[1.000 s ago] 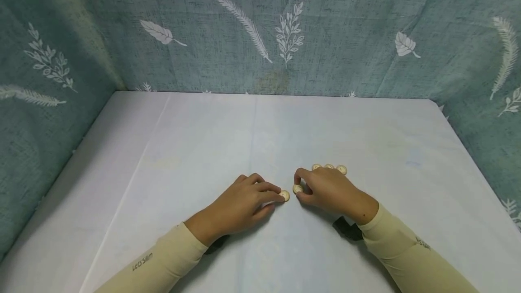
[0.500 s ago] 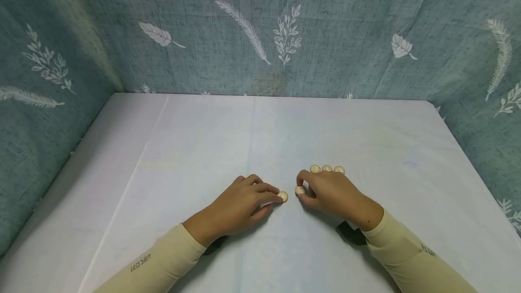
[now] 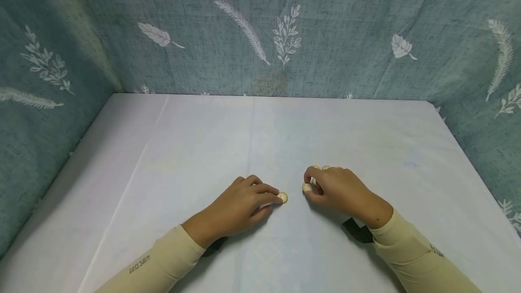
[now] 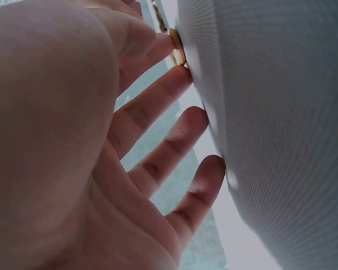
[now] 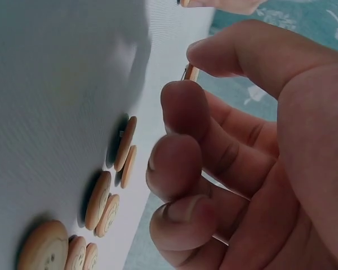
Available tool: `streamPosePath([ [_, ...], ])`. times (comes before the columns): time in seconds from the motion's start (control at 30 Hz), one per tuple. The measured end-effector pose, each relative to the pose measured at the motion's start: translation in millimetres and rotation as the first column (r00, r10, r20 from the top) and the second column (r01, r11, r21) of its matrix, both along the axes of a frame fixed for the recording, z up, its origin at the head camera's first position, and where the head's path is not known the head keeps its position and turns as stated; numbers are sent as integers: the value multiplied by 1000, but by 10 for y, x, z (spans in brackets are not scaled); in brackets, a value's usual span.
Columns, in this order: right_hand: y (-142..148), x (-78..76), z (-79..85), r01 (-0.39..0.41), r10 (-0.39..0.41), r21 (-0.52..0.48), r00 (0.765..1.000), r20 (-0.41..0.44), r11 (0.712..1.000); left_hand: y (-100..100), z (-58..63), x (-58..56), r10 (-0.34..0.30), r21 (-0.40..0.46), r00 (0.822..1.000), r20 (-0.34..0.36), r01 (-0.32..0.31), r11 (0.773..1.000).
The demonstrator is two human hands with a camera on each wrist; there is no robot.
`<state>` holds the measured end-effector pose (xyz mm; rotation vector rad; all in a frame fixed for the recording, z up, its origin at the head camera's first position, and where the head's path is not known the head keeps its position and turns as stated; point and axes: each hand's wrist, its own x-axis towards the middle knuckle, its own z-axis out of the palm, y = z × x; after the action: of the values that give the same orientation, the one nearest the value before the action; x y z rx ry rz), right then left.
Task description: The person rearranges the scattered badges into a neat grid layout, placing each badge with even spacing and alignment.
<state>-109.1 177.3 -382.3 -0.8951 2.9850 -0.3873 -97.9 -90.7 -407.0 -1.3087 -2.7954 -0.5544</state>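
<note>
My left hand (image 3: 240,205) rests on the table, fingertips at the edge of a round wooden button (image 3: 283,197). In the left wrist view its fingers are fairly straight, and the button (image 4: 178,47) shows edge-on at a fingertip. To the right, my right hand (image 3: 343,193) pinches another wooden button (image 3: 307,188) between thumb and index finger. Its other fingers are curled in, and the pinched button (image 5: 192,73) is mostly hidden in the right wrist view. Several more wooden buttons (image 5: 98,199) lie in two rows beneath that hand, largely covered by it in the head view.
A white cloth covers the table (image 3: 195,139). Behind it and at both sides hangs a green-blue leaf-patterned curtain (image 3: 195,67). A dark wrist strap (image 3: 358,231) sits under the right wrist.
My right hand has moved right with its pinched button, away from the button at the left hand, and now covers more of the row behind. The left hand has stayed nearly still.
</note>
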Motion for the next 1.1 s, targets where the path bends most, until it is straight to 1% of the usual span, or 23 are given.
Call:
streamPosePath([
  [0.17, 45, 0, -12, -24, 24, -20, 1000, 0, 1000, 5, -19, 12, 8, 10, 1000, -12, -8, 1000],
  [0.4, 182, -27, 22, -26, 32, -53, 992, 126, 998, 13, -30, 22, 6, 7, 1000, -4, -6, 1000],
  [0.53, 245, -55, 63, -19, 28, -60, 986, 165, 998, 10, -13, 9, 5, 8, 1000, -19, -5, 1000],
  [0.73, 305, -81, 96, -22, 34, -49, 968, 248, 999, 3, -23, 13, 10, 2, 1000, -2, -10, 1000],
  [0.9, 351, -97, 134, -21, 31, -36, 958, 284, 999, 7, -5, -2, 10, 8, 1000, -14, -10, 1000],
  [1.1, 377, -104, 137, -21, 26, -18, 950, 311, 1000, 13, 5, -4, 2, -5, 1000, -4, -2, 1000],
])
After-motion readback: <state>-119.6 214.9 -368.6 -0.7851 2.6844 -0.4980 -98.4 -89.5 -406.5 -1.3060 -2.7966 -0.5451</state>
